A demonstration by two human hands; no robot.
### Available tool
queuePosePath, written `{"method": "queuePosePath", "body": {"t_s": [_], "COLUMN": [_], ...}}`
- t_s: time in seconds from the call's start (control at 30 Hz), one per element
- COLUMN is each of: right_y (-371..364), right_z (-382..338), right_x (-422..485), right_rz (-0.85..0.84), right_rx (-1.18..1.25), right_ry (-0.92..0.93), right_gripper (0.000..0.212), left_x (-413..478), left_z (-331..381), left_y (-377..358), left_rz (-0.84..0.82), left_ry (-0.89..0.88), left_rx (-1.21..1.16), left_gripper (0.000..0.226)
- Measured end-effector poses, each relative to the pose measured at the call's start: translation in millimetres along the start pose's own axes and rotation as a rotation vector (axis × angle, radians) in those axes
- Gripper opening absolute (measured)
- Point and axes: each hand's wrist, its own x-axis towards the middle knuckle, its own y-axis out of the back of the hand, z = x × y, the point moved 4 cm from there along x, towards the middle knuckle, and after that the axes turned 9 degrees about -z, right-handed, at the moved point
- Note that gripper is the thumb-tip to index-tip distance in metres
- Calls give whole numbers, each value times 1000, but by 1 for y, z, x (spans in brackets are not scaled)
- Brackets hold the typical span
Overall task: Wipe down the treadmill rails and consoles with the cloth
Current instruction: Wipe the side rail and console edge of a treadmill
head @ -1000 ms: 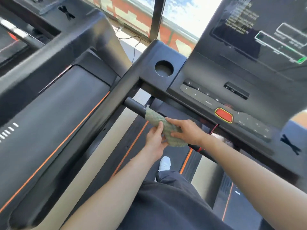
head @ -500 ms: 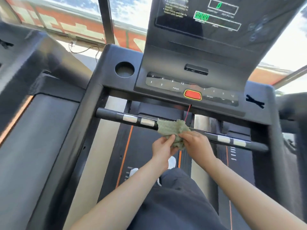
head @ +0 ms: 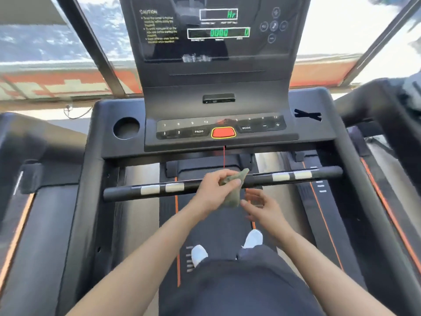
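**Windowed bay: cloth [head: 234,197] on handlebar [head: 162,187]**

We face the console [head: 216,106] with windows [head: 45,42] behind it. Our left grip [head: 213,190] pinches the cloth at the handlebar's middle. Our right grip [head: 262,209] is relaxed, fingers spread, holding nothing, just below.

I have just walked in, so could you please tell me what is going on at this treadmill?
A person stands on the treadmill belt, cleaning it. The left hand grips a green cloth at the middle of the front handlebar. The right hand is open just below the cloth, holding nothing. The console above shows lit green digits.
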Motion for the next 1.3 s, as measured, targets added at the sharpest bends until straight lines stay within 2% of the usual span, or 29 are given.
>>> {"method": "queuePosePath", "body": {"t_s": [0.07,0.1,0.2,0.27,0.4,0.47,0.53,0.57,0.63,0.7,0.73,0.8,0.93,1.07,1.17,1.23,1.3], "right_y": [-1,-2,-3,-1,10,11,8,6,6,5,2,-9,-38,-54,-54,-47,-37], "right_z": [0,0,-3,-2,12,20,27,29,33,38,38,32,13,1,5,8,11], "right_x": [5,7,5,5,9,13,19,21,21,19,20,24,41,50,54,55,54], "right_rz": [-92,-146,-174,-85,142,227,299,341,442,517,505,373,125,75,67,112,181], "right_rx": [200,264,343,397,454,435,374,345,357,511,627,860,1193,1181,1180,1172,1162], "right_ry": [3,6,42,56,-22,-99,-207,-256,-302,-305,-306,-301,-243,-279,-283,-251,-214], "right_gripper": [67,66,48,33,16,15,20,27,40,42,40,37,36,22,23,23,21], "left_x": [8,11,22,37,74,88,94,94,92,91,91,93,99,99,99,100,102], "left_z": [19,27,40,39,29,22,13,7,1,1,1,0,1,6,4,3,4], "left_y": [-2,-3,-2,7,17,13,6,3,3,2,1,-3,-4,5,10,8,2], "left_rz": [-133,-195,-295,-234,-62,-28,-73,-96,-107,-144,-188,-319,-480,-496,-484,-490,-473], "left_ry": [-6,4,56,54,-14,-66,-98,-115,-162,-177,-148,-43,80,114,155,154,118], "left_rx": [-27,-56,-150,-116,214,574,963,1049,1037,945,899,861,1059,1197,1250,1279,1271], "left_gripper": [12,13,17,19,19,22,29,31,35,35,35,39,41,44,39,25,25]}}
